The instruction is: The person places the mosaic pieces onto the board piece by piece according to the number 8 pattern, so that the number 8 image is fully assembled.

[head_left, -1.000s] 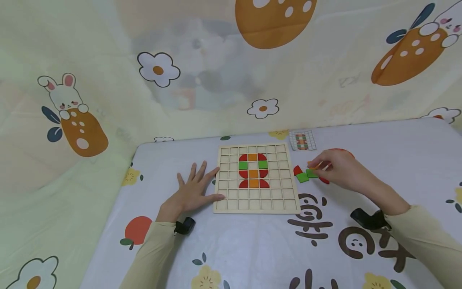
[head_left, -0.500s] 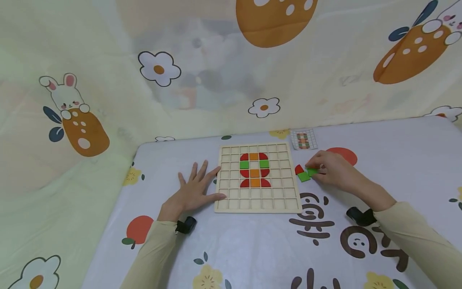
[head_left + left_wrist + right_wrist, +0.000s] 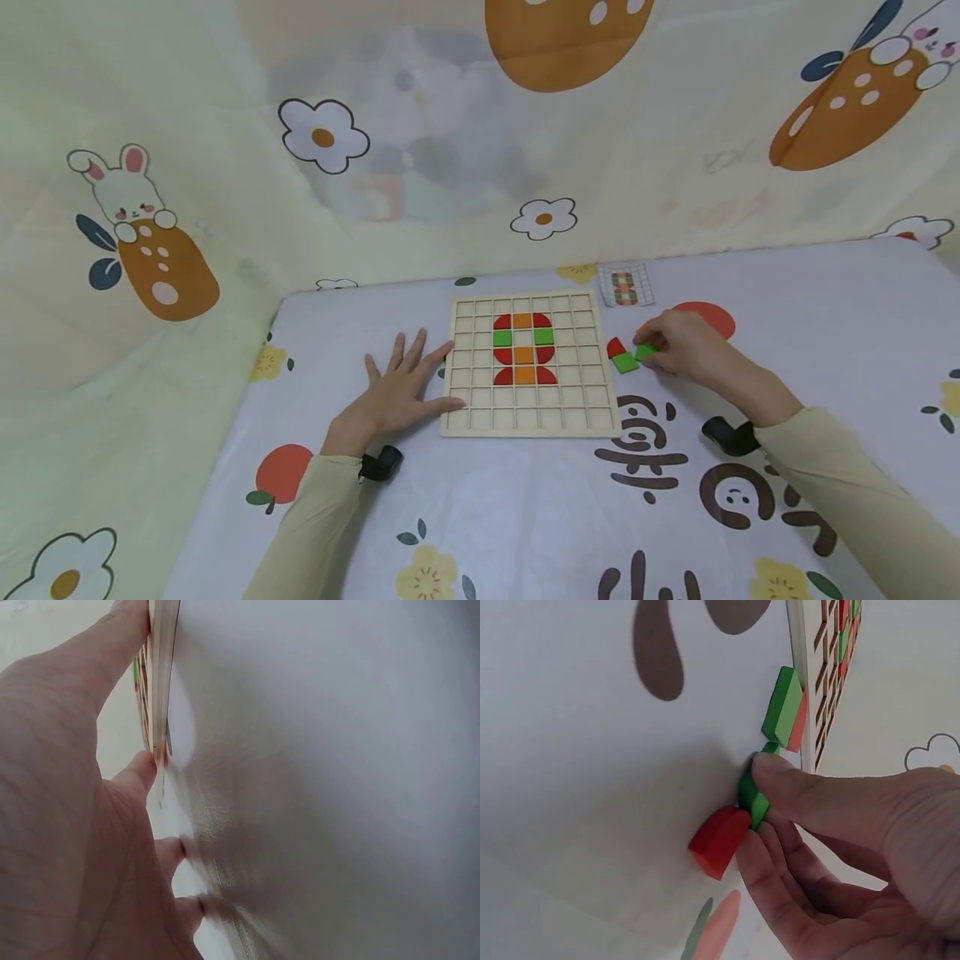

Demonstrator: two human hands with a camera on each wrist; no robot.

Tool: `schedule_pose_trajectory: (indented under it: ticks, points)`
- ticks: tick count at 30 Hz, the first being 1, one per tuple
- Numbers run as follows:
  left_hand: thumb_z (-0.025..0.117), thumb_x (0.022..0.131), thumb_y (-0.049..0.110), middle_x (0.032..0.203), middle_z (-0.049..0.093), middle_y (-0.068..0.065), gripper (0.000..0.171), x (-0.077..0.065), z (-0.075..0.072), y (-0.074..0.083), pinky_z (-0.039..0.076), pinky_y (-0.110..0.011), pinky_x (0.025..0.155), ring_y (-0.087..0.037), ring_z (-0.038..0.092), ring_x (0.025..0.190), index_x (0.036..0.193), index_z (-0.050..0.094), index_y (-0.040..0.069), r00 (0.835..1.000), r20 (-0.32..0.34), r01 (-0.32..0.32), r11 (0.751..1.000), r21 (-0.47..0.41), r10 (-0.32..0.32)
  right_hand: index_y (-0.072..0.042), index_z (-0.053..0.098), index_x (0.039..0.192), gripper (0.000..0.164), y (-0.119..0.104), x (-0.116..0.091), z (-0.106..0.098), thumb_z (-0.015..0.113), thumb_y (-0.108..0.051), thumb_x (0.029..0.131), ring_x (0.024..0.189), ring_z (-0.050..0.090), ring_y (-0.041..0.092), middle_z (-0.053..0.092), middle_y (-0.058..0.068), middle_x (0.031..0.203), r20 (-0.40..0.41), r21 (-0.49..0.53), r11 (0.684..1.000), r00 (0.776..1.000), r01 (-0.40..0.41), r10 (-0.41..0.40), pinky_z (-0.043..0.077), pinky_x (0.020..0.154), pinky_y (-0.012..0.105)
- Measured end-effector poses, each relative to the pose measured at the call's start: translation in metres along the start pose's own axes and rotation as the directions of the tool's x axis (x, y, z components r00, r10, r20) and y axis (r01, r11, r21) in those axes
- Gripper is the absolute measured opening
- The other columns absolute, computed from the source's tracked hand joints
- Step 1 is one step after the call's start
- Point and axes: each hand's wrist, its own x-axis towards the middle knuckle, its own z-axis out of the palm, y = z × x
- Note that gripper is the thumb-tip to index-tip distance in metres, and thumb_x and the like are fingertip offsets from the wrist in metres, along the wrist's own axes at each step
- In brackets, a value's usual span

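My left hand (image 3: pixel 393 398) is spread at the left side of a wooden grid board (image 3: pixel 480 422). Its thumb and index finger touch the board's edge, which the left wrist view shows beside the fingers (image 3: pixel 135 776). Red, orange and green blocks fill several cells at the board's upper middle. To the right of the board, my right hand (image 3: pixel 686 346) pinches a green block (image 3: pixel 754 796) at the tabletop between thumb and fingers. A red curved block (image 3: pixel 721 838) lies against it, hidden by the hand in the head view. Another green block (image 3: pixel 626 362) and a red block (image 3: pixel 615 347) lie nearer the board.
A small pattern card (image 3: pixel 627 286) lies behind the board's right corner. The table wears a white printed cloth (image 3: pixel 525 517), and a patterned curtain (image 3: pixel 435 192) hangs behind it. Each wrist carries a black camera (image 3: pixel 381 463).
My right hand has shifted slightly left and lower among the loose blocks. An orange piece seen at its fingertips a second ago is out of sight now. The left hand holds its place.
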Motion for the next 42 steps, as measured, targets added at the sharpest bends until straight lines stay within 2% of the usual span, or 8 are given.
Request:
schedule_pose_trajectory:
  ticks: [8, 13, 17, 23, 27, 32, 37, 42]
  points:
    - [0.057, 0.09, 0.076, 0.176, -0.004, -0.01, 0.097, -0.002, -0.001, -0.002, -0.013, -0.081, 0.112, -0.042, -0.014, 0.159, 0.168, 0.019, 0.035, 1.0, -0.001, -0.007, 1.0, -0.006, 0.007, 0.014, 0.071, 0.11, 0.032, 0.006, -0.001, 0.0, 0.084, 0.002, 0.084, 0.088, 0.064, 0.031, 0.072, 0.02, 0.097, -0.009, 0.061, 0.996, 0.998, -0.058, 0.058, 0.058, 0.083, 0.048]
    - [0.058, 0.09, 0.075, 0.176, -0.005, -0.01, 0.096, -0.002, -0.002, -0.001, -0.012, -0.081, 0.112, -0.041, -0.014, 0.159, 0.168, 0.019, 0.036, 1.0, 0.001, -0.006, 1.0, -0.003, 0.006, 0.011, 0.072, 0.106, 0.031, 0.008, 0.0, -0.001, 0.088, 0.0, 0.082, 0.084, 0.061, 0.028, 0.07, 0.015, 0.091, -0.021, 0.094, 0.994, 0.998, -0.056, 0.058, 0.056, 0.076, 0.037]
    - [0.059, 0.089, 0.075, 0.176, -0.005, -0.01, 0.096, -0.002, -0.002, -0.001, -0.012, -0.081, 0.112, -0.042, -0.014, 0.159, 0.168, 0.02, 0.036, 1.0, 0.0, 0.0, 1.0, -0.002, 0.0, 0.006, 0.071, 0.101, 0.028, 0.009, 0.0, 0.001, 0.089, -0.001, 0.08, 0.084, 0.06, 0.027, 0.069, 0.012, 0.089, -0.053, 0.115, 0.992, 0.997, -0.046, 0.053, 0.053, 0.072, 0.031]
    - [0.058, 0.089, 0.076, 0.176, -0.003, -0.011, 0.096, 0.0, 0.0, -0.001, -0.011, -0.081, 0.112, -0.043, -0.014, 0.159, 0.168, 0.021, 0.036, 1.0, -0.004, 0.001, 1.0, 0.015, -0.001, 0.003, 0.073, 0.095, 0.024, 0.009, -0.007, 0.006, 0.089, 0.005, 0.078, 0.083, 0.063, 0.028, 0.071, 0.014, 0.091, -0.136, 0.116, 0.993, 0.991, 0.025, -0.009, 0.055, 0.072, 0.034]
    - [0.058, 0.089, 0.076, 0.176, -0.004, -0.01, 0.096, 0.0, -0.001, -0.001, -0.012, -0.081, 0.112, -0.042, -0.014, 0.159, 0.168, 0.02, 0.036, 1.0, -0.002, 0.009, 1.0, 0.017, -0.009, 0.003, 0.074, 0.096, 0.021, 0.001, -0.013, 0.013, 0.084, 0.01, 0.08, 0.084, 0.063, 0.029, 0.068, 0.014, 0.093, -0.262, 0.125, 0.99, 0.964, 0.07, -0.035, 0.054, 0.071, 0.026]
    - [0.058, 0.089, 0.077, 0.176, -0.003, -0.01, 0.097, -0.002, -0.001, -0.002, -0.012, -0.081, 0.112, -0.042, -0.014, 0.159, 0.168, 0.02, 0.036, 1.0, -0.001, 0.002, 1.0, 0.0, -0.002, 0.002, 0.075, 0.095, 0.023, -0.021, -0.016, 0.025, 0.085, 0.013, 0.078, 0.081, 0.067, 0.027, 0.07, 0.013, 0.093, -0.415, 0.129, 0.972, 0.901, 0.198, -0.129, 0.06, 0.071, 0.028]
    - [0.057, 0.089, 0.077, 0.176, -0.004, -0.008, 0.097, -0.002, -0.001, -0.004, -0.013, -0.08, 0.113, -0.04, -0.014, 0.159, 0.168, 0.018, 0.037, 1.0, -0.003, 0.009, 1.0, 0.004, -0.009, -0.001, 0.078, 0.097, 0.022, -0.055, -0.013, 0.037, 0.087, 0.007, 0.079, 0.081, 0.068, 0.021, 0.072, 0.007, 0.093, -0.302, 0.167, 0.936, 0.92, 0.308, -0.249, 0.062, 0.073, 0.034]
    - [0.058, 0.089, 0.077, 0.176, -0.003, -0.009, 0.096, -0.002, -0.001, -0.003, -0.012, -0.08, 0.113, -0.041, -0.014, 0.159, 0.168, 0.02, 0.037, 1.0, -0.009, 0.006, 1.0, 0.002, -0.006, -0.002, 0.079, 0.099, 0.021, -0.074, -0.007, 0.051, 0.085, 0.008, 0.081, 0.083, 0.068, 0.018, 0.073, 0.003, 0.095, -0.197, 0.253, 0.91, 0.938, 0.329, -0.284, 0.062, 0.077, 0.031]
